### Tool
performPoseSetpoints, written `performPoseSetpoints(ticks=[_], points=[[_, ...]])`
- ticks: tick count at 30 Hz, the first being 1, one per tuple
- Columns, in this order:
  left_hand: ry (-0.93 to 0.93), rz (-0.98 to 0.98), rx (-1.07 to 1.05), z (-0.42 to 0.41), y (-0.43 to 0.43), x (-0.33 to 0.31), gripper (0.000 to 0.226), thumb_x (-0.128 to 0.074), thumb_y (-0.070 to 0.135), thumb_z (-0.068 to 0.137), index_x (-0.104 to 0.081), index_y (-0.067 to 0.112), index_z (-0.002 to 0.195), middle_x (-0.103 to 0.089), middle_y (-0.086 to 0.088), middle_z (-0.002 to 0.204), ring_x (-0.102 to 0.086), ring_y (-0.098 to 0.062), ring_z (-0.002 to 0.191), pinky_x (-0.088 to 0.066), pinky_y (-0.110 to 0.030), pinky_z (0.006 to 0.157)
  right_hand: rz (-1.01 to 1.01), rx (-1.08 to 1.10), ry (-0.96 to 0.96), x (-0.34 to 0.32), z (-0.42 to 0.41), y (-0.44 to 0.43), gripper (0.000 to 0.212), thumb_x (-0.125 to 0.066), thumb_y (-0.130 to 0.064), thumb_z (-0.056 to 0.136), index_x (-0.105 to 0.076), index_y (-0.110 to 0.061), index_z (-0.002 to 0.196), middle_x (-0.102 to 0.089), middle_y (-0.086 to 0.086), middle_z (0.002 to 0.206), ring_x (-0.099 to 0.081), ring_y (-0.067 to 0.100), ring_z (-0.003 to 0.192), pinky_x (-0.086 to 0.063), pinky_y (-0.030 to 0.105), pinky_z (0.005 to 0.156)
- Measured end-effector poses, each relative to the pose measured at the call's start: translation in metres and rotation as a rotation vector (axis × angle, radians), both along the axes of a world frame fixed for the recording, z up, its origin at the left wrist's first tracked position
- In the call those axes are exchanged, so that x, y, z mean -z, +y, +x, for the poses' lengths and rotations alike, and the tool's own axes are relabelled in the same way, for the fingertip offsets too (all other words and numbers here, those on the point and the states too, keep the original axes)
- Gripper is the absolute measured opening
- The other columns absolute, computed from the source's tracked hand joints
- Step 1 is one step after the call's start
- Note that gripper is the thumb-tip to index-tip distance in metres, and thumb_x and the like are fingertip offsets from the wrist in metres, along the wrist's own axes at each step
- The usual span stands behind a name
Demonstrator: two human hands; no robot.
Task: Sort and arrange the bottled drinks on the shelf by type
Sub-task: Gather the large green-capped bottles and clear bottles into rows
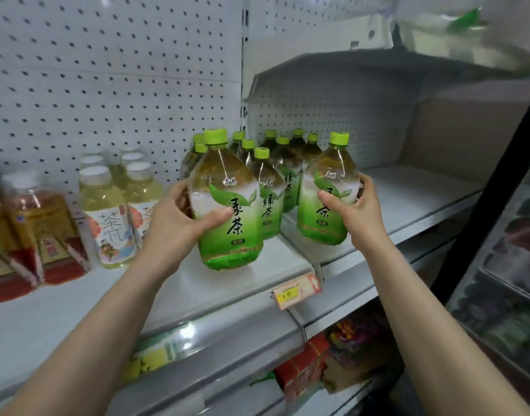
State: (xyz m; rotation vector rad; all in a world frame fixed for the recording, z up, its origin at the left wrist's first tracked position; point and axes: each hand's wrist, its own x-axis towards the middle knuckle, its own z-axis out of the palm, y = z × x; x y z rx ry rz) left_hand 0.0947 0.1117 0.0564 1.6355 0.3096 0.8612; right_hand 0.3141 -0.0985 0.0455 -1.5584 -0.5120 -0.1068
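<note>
My left hand [179,219] grips a large green tea bottle [227,235] with a lime cap and green label, standing at the shelf's front. My right hand [352,205] holds a second, matching green tea bottle [325,217] on the neighbouring shelf section, to the right. Behind and between them stand several more green tea bottles [271,187], partly hidden. Further left are pale yellow tea bottles with white caps [107,211], and at the far left amber tea bottles with red labels [42,235].
The white shelf [78,304] has a pegboard back wall. A yellow price tag [296,291] hangs on the front rail. The right shelf section [413,190] is bare behind my right hand. Red packages [311,361] sit on the shelf below. A dark frame [482,190] stands at the right.
</note>
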Motion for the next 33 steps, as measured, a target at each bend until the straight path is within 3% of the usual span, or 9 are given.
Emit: performPoseSetpoints(ticks=[5,9,13,19,22,25,28,30,33], points=[[-0.01,0.0,-0.114,0.02,-0.023,0.01,0.079,-0.086,0.027,0.051,-0.059,0.016,0.124,-0.073,0.002,0.109,-0.071,-0.009,0.096,-0.058,-0.02,0.074,-0.067,-0.153,-0.004,0.023,0.061,0.025,0.093,-0.091,-0.036,0.061,-0.04,-0.02,0.137,-0.064,0.002,0.122,-0.066,0.019,0.108,-0.054,0.048,0.094],[-0.003,0.005,-0.239,0.036,-0.049,0.018,0.083,-0.086,0.03,0.051,-0.058,0.015,0.127,-0.072,0.002,0.11,-0.071,-0.008,0.095,-0.058,-0.02,0.076,-0.092,-0.349,0.013,0.032,0.095,0.037,0.087,-0.087,-0.026,0.072,-0.036,-0.018,0.143,-0.061,0.001,0.128,-0.064,0.015,0.112,-0.053,0.047,0.096],[0.003,0.022,-0.354,0.052,-0.076,0.026,0.065,-0.086,0.017,0.062,-0.059,0.019,0.12,-0.071,0.003,0.104,-0.068,0.005,0.082,-0.052,-0.01,0.071,-0.191,-0.492,-0.017,0.038,0.118,0.051,0.117,-0.084,-0.064,0.056,-0.024,-0.036,0.152,-0.036,-0.003,0.156,-0.039,0.02,0.14,-0.041,0.052,0.11],[0.064,0.0,-0.449,0.073,-0.106,0.034,0.072,-0.094,0.029,0.056,-0.06,0.022,0.119,-0.074,0.005,0.104,-0.07,-0.003,0.093,-0.056,-0.028,0.088,-0.391,-0.576,-0.191,0.035,0.143,0.062,0.124,-0.069,-0.081,0.057,-0.015,-0.03,0.156,-0.031,0.0,0.159,-0.03,0.022,0.145,-0.031,0.051,0.116],[0.095,0.028,-0.479,0.09,-0.117,0.034,0.064,-0.092,0.022,0.06,-0.06,0.03,0.115,-0.073,0.016,0.091,-0.067,0.004,0.082,-0.053,-0.019,0.083,-0.456,-0.416,-0.313,0.024,0.143,0.052,0.112,-0.068,-0.072,0.069,-0.02,-0.019,0.155,-0.028,0.006,0.159,-0.027,0.024,0.146,-0.031,0.051,0.115],[0.103,0.082,-0.479,0.113,-0.125,0.032,0.059,-0.089,0.015,0.064,-0.057,0.033,0.11,-0.068,0.024,0.077,-0.062,0.01,0.073,-0.047,-0.007,0.07,-0.215,-0.467,-0.368,-0.002,0.117,0.026,0.084,-0.054,-0.07,0.082,-0.036,-0.022,0.148,-0.051,-0.002,0.138,-0.051,0.014,0.125,-0.046,0.036,0.1],[0.138,0.146,-0.451,0.142,-0.135,0.023,0.074,-0.092,0.021,0.062,-0.054,0.024,0.125,-0.064,0.02,0.095,-0.06,0.012,0.082,-0.05,-0.011,0.079,-0.154,-0.758,-0.347,-0.026,0.08,0.002,0.07,-0.051,-0.071,0.08,-0.047,-0.03,0.137,-0.057,-0.02,0.123,-0.056,0.0,0.114,-0.047,0.023,0.092],[0.145,0.205,-0.407,0.167,-0.142,0.019,0.079,-0.092,0.024,0.062,-0.052,0.021,0.13,-0.063,0.017,0.098,-0.058,0.012,0.08,-0.046,-0.008,0.073,-0.164,-0.653,-0.396,-0.026,0.075,-0.002,0.062,-0.061,-0.068,0.078,-0.052,-0.032,0.127,-0.063,-0.015,0.118,-0.061,0.005,0.109,-0.051,0.028,0.09],[0.191,0.3,-0.293,0.202,-0.151,0.015,0.09,-0.091,0.033,0.063,-0.045,0.02,0.14,-0.061,0.016,0.12,-0.06,0.002,0.107,-0.045,-0.011,0.088,-0.035,-0.434,-0.35,-0.025,0.1,-0.007,0.026,-0.065,-0.049,0.088,-0.059,-0.032,0.105,-0.069,-0.011,0.098,-0.065,0.006,0.093,-0.053,0.031,0.082]])
